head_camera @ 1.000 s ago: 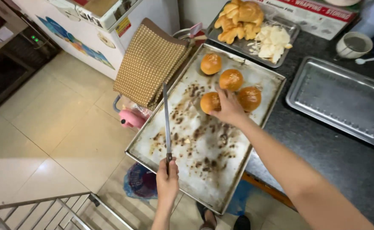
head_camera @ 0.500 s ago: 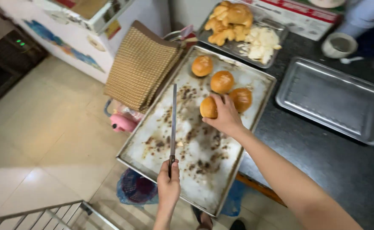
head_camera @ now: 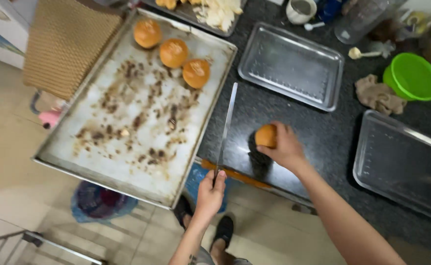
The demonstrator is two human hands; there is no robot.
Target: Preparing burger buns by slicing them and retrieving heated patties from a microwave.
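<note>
Seen from above, the right hand point(head_camera: 285, 147) at centre frame curls its fingers around a golden bun point(head_camera: 266, 136), holding it on the dark countertop point(head_camera: 318, 132). The left hand point(head_camera: 210, 192), lower centre, is closed around the handle of a long knife point(head_camera: 226, 125), blade pointing up the frame beside the bun. Left of it, a crumb-strewn baking tray point(head_camera: 112, 147) holds three more buns point(head_camera: 174, 52).
</note>
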